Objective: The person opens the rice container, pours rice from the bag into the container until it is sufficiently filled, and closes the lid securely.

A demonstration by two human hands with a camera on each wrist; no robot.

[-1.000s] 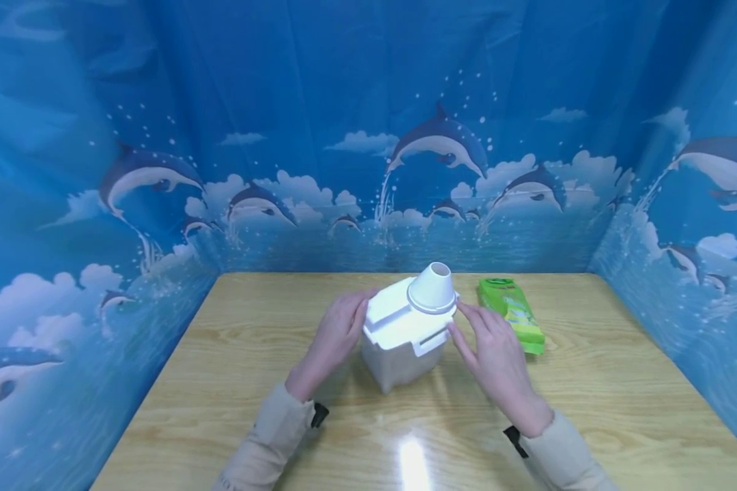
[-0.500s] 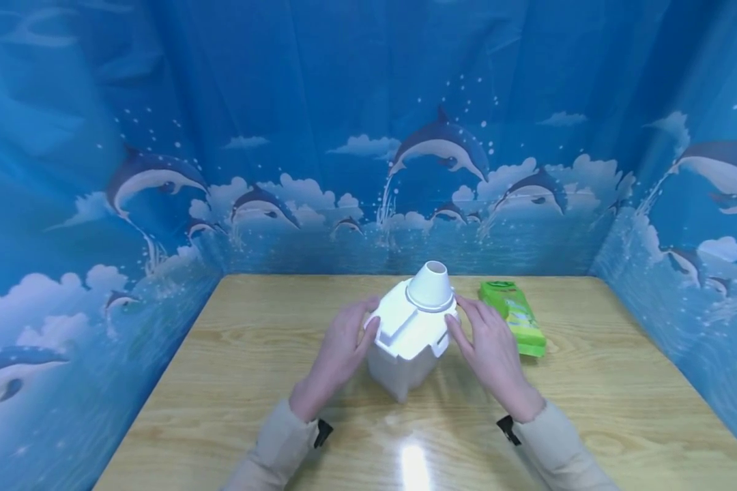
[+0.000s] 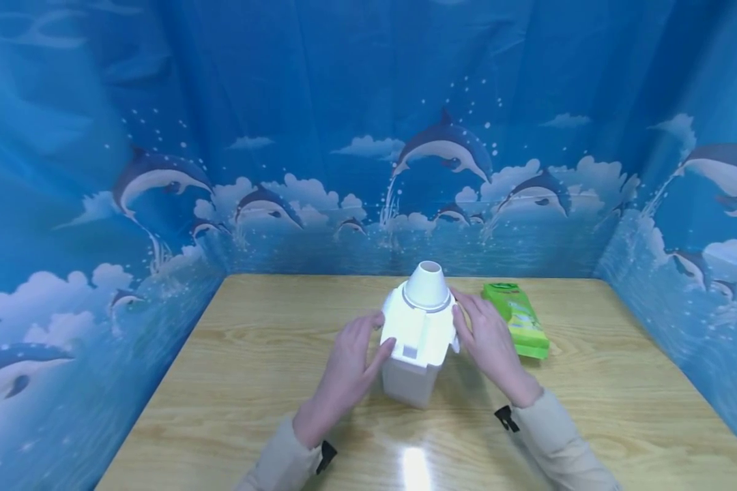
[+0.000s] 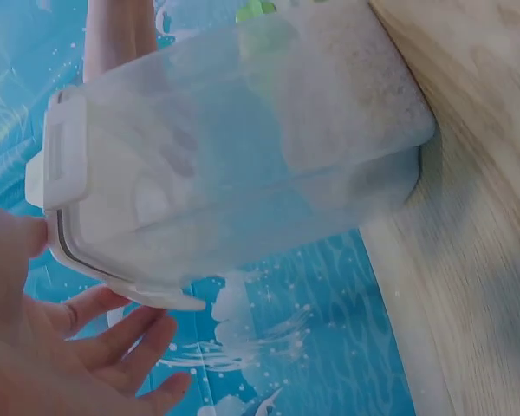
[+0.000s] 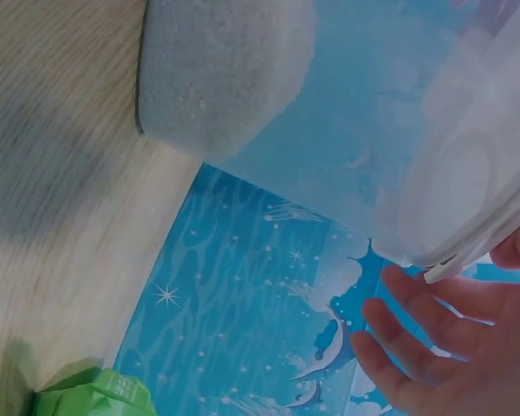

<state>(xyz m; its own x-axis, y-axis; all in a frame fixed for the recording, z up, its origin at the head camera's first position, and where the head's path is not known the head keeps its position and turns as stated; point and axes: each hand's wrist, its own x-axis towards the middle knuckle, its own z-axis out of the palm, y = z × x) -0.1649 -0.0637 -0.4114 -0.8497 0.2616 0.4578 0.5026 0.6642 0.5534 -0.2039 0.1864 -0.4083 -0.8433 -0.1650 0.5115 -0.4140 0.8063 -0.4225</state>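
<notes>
A translucent storage container (image 3: 408,389) with a white lid (image 3: 399,317) stands upright on the table, and a white cone-shaped spout (image 3: 428,288) rises from its top. Pale grains (image 4: 351,95) fill its lower part in the left wrist view. My left hand (image 3: 347,368) holds the lid's left edge, thumb at the front corner and fingers by a side clip (image 4: 160,296). On the opposite side my right hand (image 3: 488,344) holds the lid's edge, its thumb on the rim and a fingertip at a clip (image 5: 440,270). Its other fingers spread below the lid.
A green soft packet (image 3: 518,320) lies on the wooden table (image 3: 233,382), to the right of the container and just behind the right hand. Blue dolphin-print curtains (image 3: 319,102) enclose the table at the back and both sides.
The container has turned on the table so that its narrow side faces me, and its base has shifted slightly right. Both hands have stayed at the lid, the left thumb sliding toward the front corner.
</notes>
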